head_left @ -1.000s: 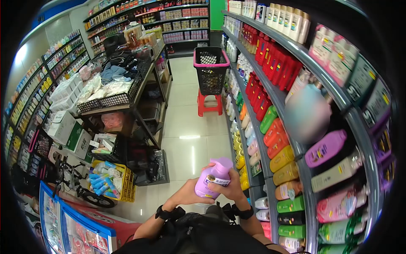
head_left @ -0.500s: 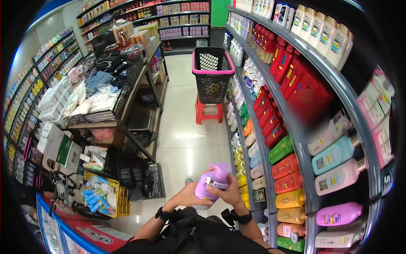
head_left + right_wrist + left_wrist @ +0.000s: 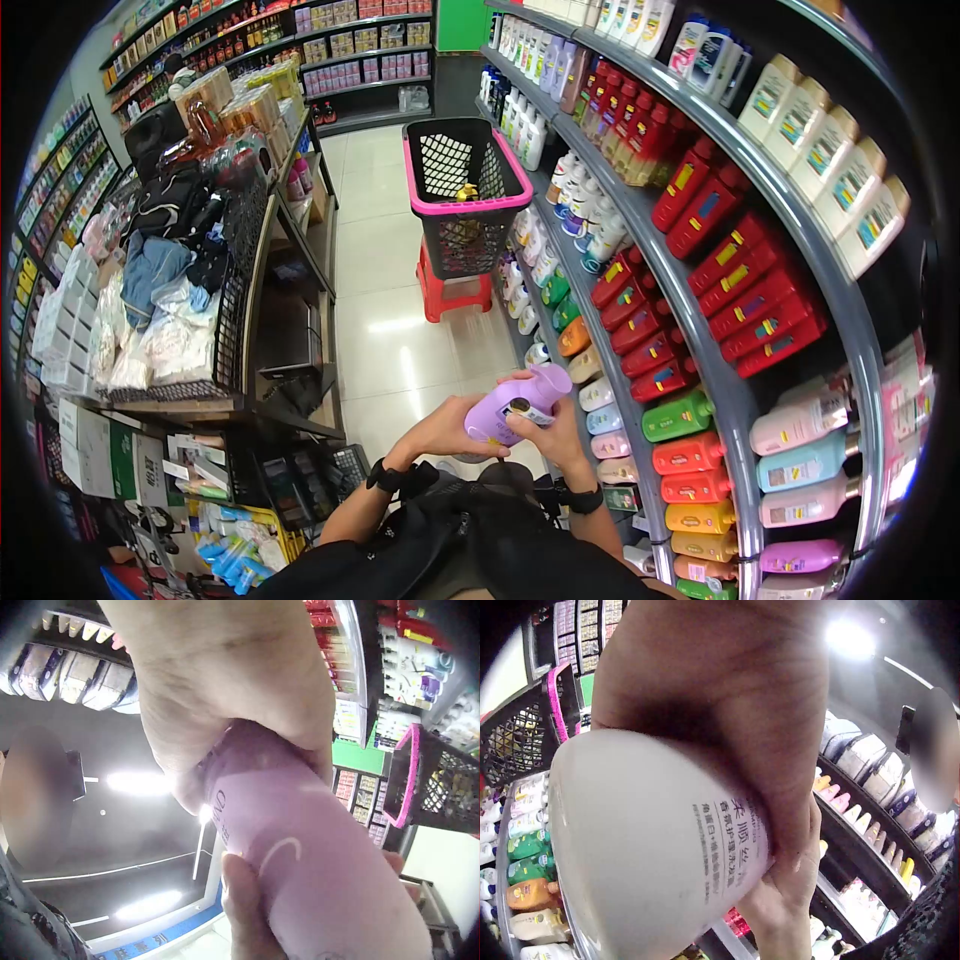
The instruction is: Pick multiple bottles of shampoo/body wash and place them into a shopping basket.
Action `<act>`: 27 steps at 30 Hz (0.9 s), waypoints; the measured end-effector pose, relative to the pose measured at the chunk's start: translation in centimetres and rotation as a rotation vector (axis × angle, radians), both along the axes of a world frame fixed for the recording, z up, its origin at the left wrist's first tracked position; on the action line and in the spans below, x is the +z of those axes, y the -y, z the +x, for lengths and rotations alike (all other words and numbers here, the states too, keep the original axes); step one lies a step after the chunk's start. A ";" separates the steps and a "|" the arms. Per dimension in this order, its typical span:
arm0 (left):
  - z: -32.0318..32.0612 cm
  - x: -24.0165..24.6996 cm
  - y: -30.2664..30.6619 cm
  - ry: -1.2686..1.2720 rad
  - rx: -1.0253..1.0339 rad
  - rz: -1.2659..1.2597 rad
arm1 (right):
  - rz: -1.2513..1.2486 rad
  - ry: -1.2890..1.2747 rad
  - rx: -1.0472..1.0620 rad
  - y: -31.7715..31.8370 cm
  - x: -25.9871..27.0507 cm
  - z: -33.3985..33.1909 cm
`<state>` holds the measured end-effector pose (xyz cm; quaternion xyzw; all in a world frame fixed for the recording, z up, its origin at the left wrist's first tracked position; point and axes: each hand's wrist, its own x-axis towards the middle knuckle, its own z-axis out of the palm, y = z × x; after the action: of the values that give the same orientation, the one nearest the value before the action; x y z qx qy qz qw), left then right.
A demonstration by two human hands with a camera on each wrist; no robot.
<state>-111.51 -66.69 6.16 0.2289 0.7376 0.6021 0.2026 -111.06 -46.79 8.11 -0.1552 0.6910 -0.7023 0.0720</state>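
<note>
A purple pump-top bottle (image 3: 492, 414) is held in front of the body, tilted, its top toward the right. The left hand (image 3: 440, 430) grips its lower part, and the right hand (image 3: 553, 438) grips it near the top with the thumb across the label. Seen from the left wrist, the bottle's base (image 3: 645, 847) and printed text fill much of the view under the left hand (image 3: 720, 697). In the right wrist view the right hand (image 3: 232, 682) wraps the upper end of the bottle (image 3: 322, 862).
A black basket with a pink rim (image 3: 470, 208) stands on a red stool (image 3: 455, 290) in the aisle, something yellow inside. Shelves of bottles (image 3: 694, 487) line the right. A table with clothes in a black crate (image 3: 235, 300) is at left.
The basket and stool appear larger and farther left as the head view shifts. Both hands still hold the purple bottle, whose top now tilts more to the right.
</note>
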 end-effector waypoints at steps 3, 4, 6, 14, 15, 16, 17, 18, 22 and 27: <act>-4.4 -1.1 2.5 0.005 0.044 -0.024 | 0.061 0.015 0.021 2.4 -0.8 -4.9; -5.8 -1.4 3.4 0.012 0.043 -0.025 | 0.095 0.062 0.067 3.1 -1.1 -6.8; -8.6 -1.9 5.3 0.047 0.097 -0.042 | 0.082 0.104 0.101 4.8 -1.7 -10.4; -22.2 -1.9 12.2 0.096 0.294 -0.194 | -0.010 0.125 0.320 11.4 -3.6 -27.8; -24.4 -1.0 12.9 0.087 0.317 -0.216 | -0.024 0.118 0.352 12.0 -3.1 -30.3; -26.2 0.0 13.6 0.086 0.314 -0.275 | -0.025 0.134 0.386 12.5 -2.4 -32.6; -28.3 0.7 14.1 0.093 0.309 -0.283 | -0.033 0.141 0.382 12.8 -2.2 -34.8; -30.3 1.1 14.7 0.065 0.308 -0.289 | -0.042 0.125 0.420 13.1 -2.1 -37.1; -37.0 1.8 16.1 0.109 0.306 -0.342 | -0.026 0.110 0.508 13.9 -1.2 -45.0; -45.2 1.3 18.1 0.104 0.180 -0.416 | 0.009 0.112 0.547 14.6 -2.0 -51.7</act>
<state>-156.72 -84.80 7.50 0.0842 0.8517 0.4639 0.2286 -162.79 -61.36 6.14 -0.2965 0.6216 -0.6611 0.2979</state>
